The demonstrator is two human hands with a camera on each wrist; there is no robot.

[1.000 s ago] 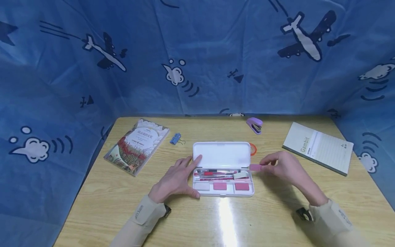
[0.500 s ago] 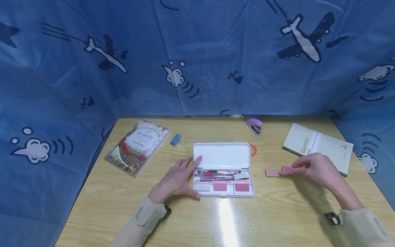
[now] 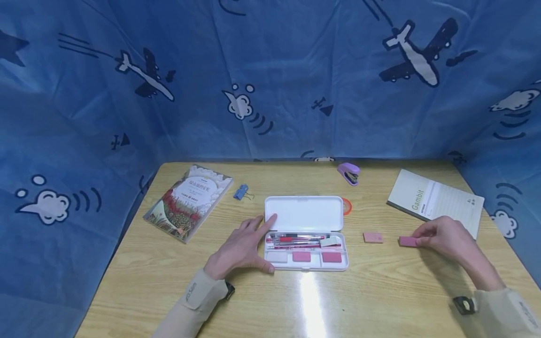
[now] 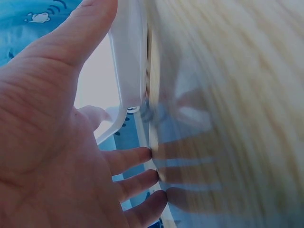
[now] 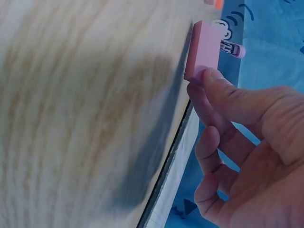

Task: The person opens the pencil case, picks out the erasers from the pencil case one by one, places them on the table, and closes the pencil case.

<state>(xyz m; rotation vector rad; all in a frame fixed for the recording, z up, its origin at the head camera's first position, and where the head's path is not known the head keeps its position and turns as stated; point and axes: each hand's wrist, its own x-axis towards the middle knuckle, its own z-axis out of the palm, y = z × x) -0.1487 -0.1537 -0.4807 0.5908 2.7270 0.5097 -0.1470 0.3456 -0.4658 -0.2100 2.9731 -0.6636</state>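
Head view: a rectangular pink block [image 3: 407, 241] is pinched by right fingers [image 3: 428, 227]; a smooth white case [image 3: 304, 214] is touched by spread left fingers [image 3: 265, 227].

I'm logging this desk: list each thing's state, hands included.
Pencil case, open
Pens, lying in pencil case
Held eraser, pinched by right hand
Loose eraser, lying flat
Left hand, touching pencil case
Book, closed
Notebook, closed
Orange ring, partly hidden
Stapler, unheld
Binder clip, unheld
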